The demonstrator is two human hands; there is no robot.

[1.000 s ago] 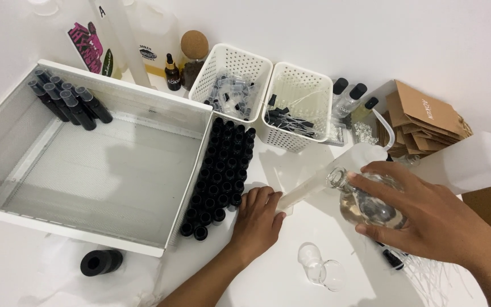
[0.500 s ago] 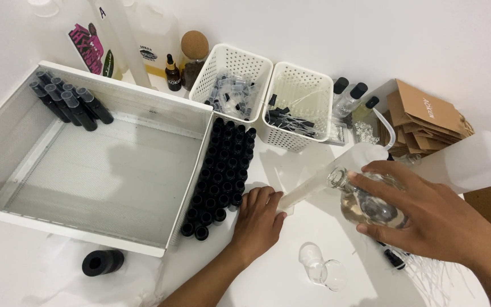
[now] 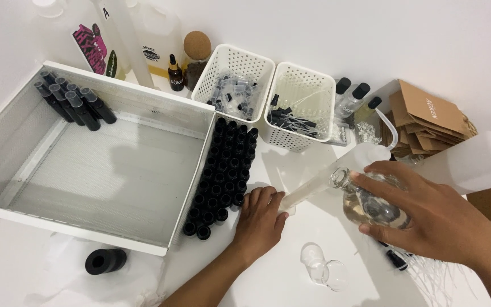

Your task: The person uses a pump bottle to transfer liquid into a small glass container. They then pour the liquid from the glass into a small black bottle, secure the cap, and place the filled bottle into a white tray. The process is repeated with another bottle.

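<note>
Right hand [image 3: 427,219] wraps one clear glass flask [image 3: 365,202], tilted with its neck toward one slim cylinder [image 3: 313,190]. Left hand [image 3: 259,219] lies flat, fingers loosely curled and holding nothing, touching a block of small black vials [image 3: 223,170]. One glass stopper [image 3: 322,270] lies nearby. Beyond: two white perforated baskets [image 3: 296,139], one white tray [image 3: 160,111] holding capped vials, on a white tabletop [image 3: 268,284] against a white wall.

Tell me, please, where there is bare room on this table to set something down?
The big white tray has an open mesh floor below its few black vials. Bare table lies between left hand and glass stopper. The baskets, black bottles and right hand crowd the rest.
</note>
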